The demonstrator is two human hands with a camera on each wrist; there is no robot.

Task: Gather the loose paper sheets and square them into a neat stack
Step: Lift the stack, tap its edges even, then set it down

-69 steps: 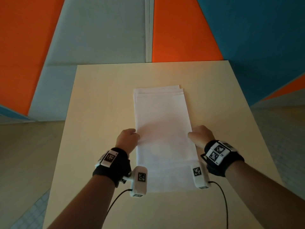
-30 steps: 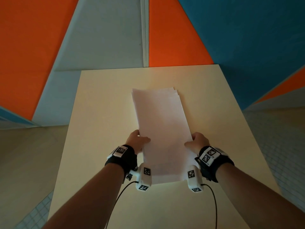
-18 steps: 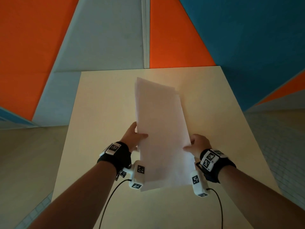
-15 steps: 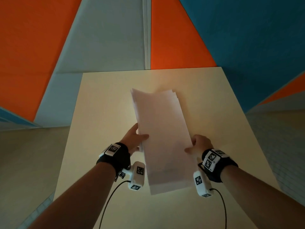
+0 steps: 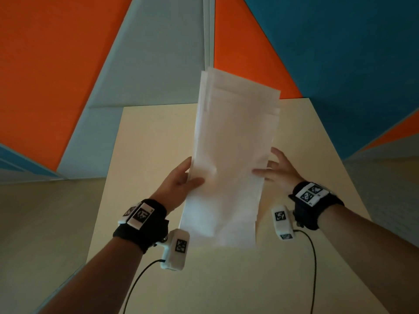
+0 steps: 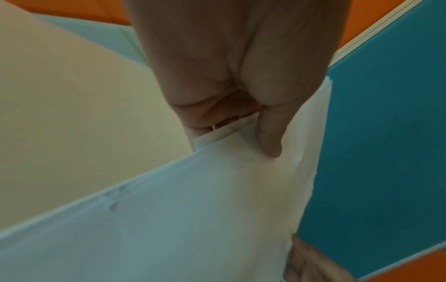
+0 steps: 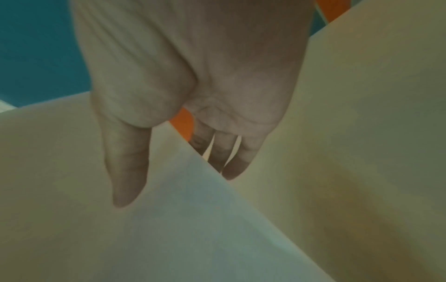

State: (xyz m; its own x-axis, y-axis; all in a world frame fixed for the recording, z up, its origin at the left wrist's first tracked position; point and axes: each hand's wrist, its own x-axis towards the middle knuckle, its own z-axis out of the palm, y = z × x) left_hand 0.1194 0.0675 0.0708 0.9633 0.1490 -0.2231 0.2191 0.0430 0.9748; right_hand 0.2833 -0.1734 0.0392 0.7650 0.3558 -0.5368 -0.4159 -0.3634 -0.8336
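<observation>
A stack of white paper sheets (image 5: 233,155) is held up off the beige table (image 5: 147,155), tipped nearly upright, with its long side pointing away from me. Its top and right edges are staggered. My left hand (image 5: 179,180) pinches the left edge, thumb on the front and fingers behind; the left wrist view shows that thumb (image 6: 270,141) pressing the sheets (image 6: 193,219). My right hand (image 5: 276,171) is at the right edge with fingers straight and spread, its thumb (image 7: 125,181) lying on the front of the paper (image 7: 169,229).
The table reaches from my body to a wall of orange (image 5: 45,75), grey (image 5: 158,64) and blue panels (image 5: 340,64). Floor (image 5: 45,223) lies past the left and right table edges. Black cables (image 5: 140,275) hang from both wrist cameras.
The stack lay flat on the table under both hands, then was lifted and tipped up towards the wall. My right hand has loosened its hold and spread its fingers.
</observation>
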